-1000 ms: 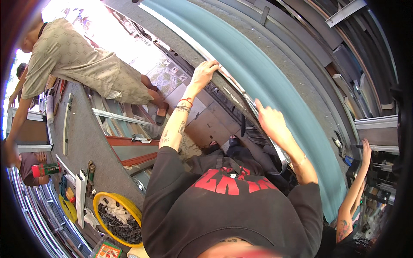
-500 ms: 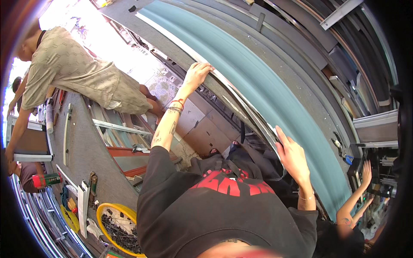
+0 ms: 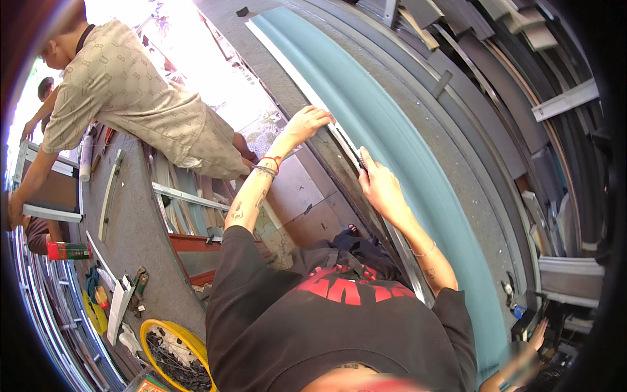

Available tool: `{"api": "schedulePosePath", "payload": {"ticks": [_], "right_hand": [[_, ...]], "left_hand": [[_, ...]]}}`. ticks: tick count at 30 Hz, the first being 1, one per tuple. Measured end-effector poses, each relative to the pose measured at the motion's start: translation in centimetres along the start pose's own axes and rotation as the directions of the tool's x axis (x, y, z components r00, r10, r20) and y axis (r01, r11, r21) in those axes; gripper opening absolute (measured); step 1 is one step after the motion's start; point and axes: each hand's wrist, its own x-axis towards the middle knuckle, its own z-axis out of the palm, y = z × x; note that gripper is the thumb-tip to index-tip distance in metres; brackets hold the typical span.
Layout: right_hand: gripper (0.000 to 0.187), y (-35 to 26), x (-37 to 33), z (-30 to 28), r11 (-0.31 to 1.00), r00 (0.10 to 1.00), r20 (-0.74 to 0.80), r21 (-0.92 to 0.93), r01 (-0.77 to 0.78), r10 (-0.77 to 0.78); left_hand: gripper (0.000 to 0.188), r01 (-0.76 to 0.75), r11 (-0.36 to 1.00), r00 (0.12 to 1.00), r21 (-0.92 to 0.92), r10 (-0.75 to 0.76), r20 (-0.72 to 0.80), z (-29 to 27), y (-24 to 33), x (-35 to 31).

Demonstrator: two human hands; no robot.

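Right hand (image 3: 383, 188) has scooted up the pale strip (image 3: 343, 141) toward the left hand (image 3: 305, 127); both touch it, can't tell if they're gripping. Strip edges the teal panel (image 3: 392, 124) on the grey bench (image 3: 418, 108), probably steadied at two spots against shifting.

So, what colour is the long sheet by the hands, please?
The sheet is teal, clearest in the head view.
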Motion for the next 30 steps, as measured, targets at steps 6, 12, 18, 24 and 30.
{"api": "schedulePosePath", "payload": {"ticks": [6,12,18,24,30], "right_hand": [[0.050,0.6,2.3,1.5,0.988,0.994,0.096,-0.151,-0.041,0.056],[0.055,0.1,2.6,2.4,0.948,0.991,0.109,-0.314,-0.041,0.079],[0.054,-0.8,1.3,2.3,0.841,0.988,0.135,-0.541,0.010,0.075],[0.055,-0.6,-10.0,-3.1,0.775,0.959,0.180,-0.629,-0.060,0.219],[0.051,-3.1,-17.3,-8.1,0.770,0.829,0.217,-0.541,-0.338,0.516]], "left_hand": [[0.023,-0.022,0.997,0.997,-0.080,0.016,-0.081,0.2,0.0,-0.1],[0.019,-0.002,0.992,0.999,-0.128,-0.004,-0.053,0.2,-0.3,-0.4],[0.016,-0.013,0.988,0.996,-0.151,-0.001,-0.091,0.9,-0.5,-0.3],[0.020,-0.008,0.980,0.993,-0.197,-0.016,-0.119,1.1,-0.7,-0.4],[0.019,-0.016,0.964,0.992,-0.266,-0.018,-0.123,0.7,-1.0,-0.3]]}}
